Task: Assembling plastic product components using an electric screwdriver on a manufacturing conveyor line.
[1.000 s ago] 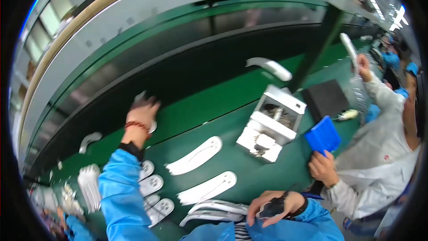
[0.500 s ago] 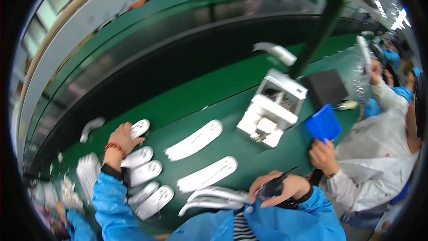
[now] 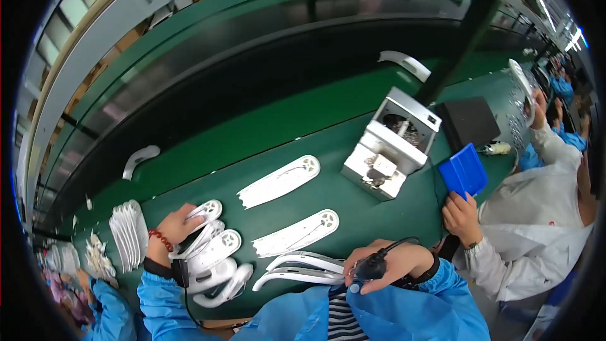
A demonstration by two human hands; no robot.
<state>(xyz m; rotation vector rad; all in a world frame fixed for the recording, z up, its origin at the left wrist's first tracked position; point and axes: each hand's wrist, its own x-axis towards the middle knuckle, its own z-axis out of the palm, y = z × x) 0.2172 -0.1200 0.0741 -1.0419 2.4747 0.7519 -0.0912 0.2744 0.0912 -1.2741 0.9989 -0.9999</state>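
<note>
My left hand (image 3: 179, 225) is closed on the rounded end of a white plastic shell (image 3: 209, 209), above a cluster of similar white shells (image 3: 222, 246) that partly overlap. My right hand (image 3: 394, 268) grips a black corded electric screwdriver (image 3: 370, 268), seen from its cord end; its tip is hidden. Beside that hand, two curved white shells (image 3: 303, 271) lie on their edges. Two long white shells, one farther off (image 3: 281, 182) and one nearer (image 3: 298, 233), lie flat with their inner sides up and a thin dark wire along each.
A white screw feeder (image 3: 391, 145) stands right of centre, beside a black block (image 3: 470, 123). At right, a co-worker's hand (image 3: 462, 220) touches a blue bin (image 3: 464, 170). A row of white shells (image 3: 128, 233) stands at left. A green post (image 3: 464, 41) rises behind the feeder.
My left hand has come nearer to me with the shell, down over the cluster. The nearest shells there now lie tilted and shifted. My right hand keeps the screwdriver in nearly the same place.
</note>
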